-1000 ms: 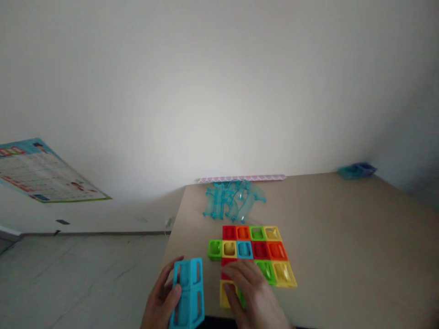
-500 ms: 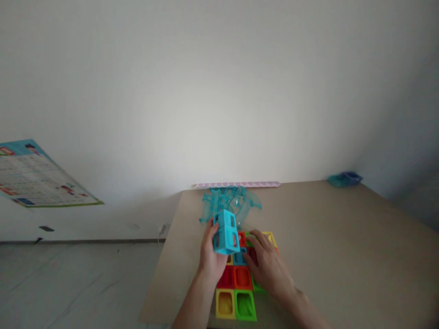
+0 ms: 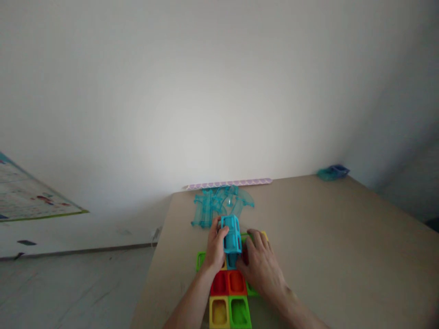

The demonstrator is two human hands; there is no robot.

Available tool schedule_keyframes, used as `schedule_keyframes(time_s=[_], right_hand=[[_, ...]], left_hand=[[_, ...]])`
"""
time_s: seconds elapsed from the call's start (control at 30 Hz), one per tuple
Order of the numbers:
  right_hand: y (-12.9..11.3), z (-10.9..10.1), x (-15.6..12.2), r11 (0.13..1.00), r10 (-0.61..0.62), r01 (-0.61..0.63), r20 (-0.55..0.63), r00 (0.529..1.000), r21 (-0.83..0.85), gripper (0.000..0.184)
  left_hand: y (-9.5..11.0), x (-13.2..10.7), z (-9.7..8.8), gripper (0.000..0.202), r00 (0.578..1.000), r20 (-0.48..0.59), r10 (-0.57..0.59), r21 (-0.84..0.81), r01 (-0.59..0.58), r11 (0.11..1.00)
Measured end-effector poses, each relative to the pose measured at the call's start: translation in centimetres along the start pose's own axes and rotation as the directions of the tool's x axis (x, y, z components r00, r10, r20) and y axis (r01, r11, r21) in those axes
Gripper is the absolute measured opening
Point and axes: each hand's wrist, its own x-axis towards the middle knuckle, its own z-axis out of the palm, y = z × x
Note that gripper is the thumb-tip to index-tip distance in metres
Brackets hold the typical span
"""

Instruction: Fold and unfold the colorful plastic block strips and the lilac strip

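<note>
My left hand (image 3: pixel 215 249) grips a light-blue toy block piece (image 3: pixel 232 234), two open-sided cubes long, with the thumb lying across its side. The piece stands tilted over the far part of a group of coloured hollow blocks on the table. My right hand (image 3: pixel 259 258) is closed over the right side of that group, its thumb by a blue block (image 3: pixel 232 261) and its fingers bent over the far blocks. Nearer me are a red block (image 3: pixel 219 284), an orange block (image 3: pixel 236 282), a yellow block (image 3: pixel 220 312) and a green block (image 3: pixel 240 312). Both hands partly hide the group.
Clear teal plastic track pieces (image 3: pixel 207 208) lie behind the blocks on the table (image 3: pixel 308 242). A patterned purple strip (image 3: pixel 229 184) runs along the wall. Teal and dark-blue pieces (image 3: pixel 332 172) sit at the back right corner. A poster (image 3: pixel 34 196) hangs at left.
The light-blue piece has been lowered and turned in my left hand, closer to the blocks and my right hand. My right hand stays on the group. The view has shifted slightly.
</note>
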Motion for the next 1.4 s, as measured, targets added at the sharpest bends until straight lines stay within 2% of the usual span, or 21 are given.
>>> schedule_keyframes(time_s=[0.3, 0.47, 0.63, 0.83, 0.93, 1.07, 1.17, 1.3, 1.4], right_hand=[[-0.4, 0.1, -0.4, 1.000, -0.003, 0.003, -0.024, 1.000, 0.025, 0.020], [1.2, 0.3, -0.6, 0.991, -0.080, 0.084, -0.038, 0.996, 0.105, 0.025], [2.4, -0.5, -1.2, 0.962, -0.154, 0.159, -0.039, 0.987, 0.221, 0.029], [3.2, -1.4, -1.9, 0.988, -0.088, 0.093, -0.049, 0.995, 0.123, 0.022], [3.8, -1.8, -2.0, 0.993, -0.089, 0.089, -0.005, 0.996, 0.076, 0.019], [3.2, -2.5, -2.3, 0.985, -0.140, 0.133, 0.055, 0.989, 0.112, 0.019], [2.0, -2.9, -2.6, 0.979, -0.164, 0.150, 0.094, 0.982, 0.136, 0.011], [1.1, -3.0, -2.5, 0.981, -0.147, 0.126, 0.145, 0.978, 0.145, 0.006], [1.1, -2.8, -2.3, 0.982, -0.130, 0.108, 0.135, 0.982, 0.156, 0.007]], left_hand=[[0.0, -0.1, 0.1, 0.033, 1.000, -0.015, 0.011, 0.016, -0.011, 1.000], [0.1, 0.1, 0.0, 0.038, 0.999, -0.042, 0.009, -0.002, -0.009, 1.000], [0.2, 0.2, -0.1, 0.036, 0.998, -0.059, 0.006, -0.014, -0.007, 1.000], [0.1, 0.3, -0.1, 0.039, 0.994, -0.111, 0.006, -0.027, -0.009, 1.000], [0.1, 0.5, -0.1, 0.038, 0.992, -0.123, 0.013, -0.030, -0.016, 0.999], [0.1, 0.5, -0.1, 0.037, 0.992, -0.124, 0.023, -0.038, -0.028, 0.999], [0.2, 0.3, 0.0, 0.037, 0.992, -0.124, 0.029, -0.039, -0.034, 0.999], [0.3, 0.2, 0.2, 0.037, 0.990, -0.136, 0.035, -0.040, -0.040, 0.998], [0.4, 0.1, 0.3, 0.037, 0.988, -0.146, 0.041, -0.036, -0.047, 0.998]])
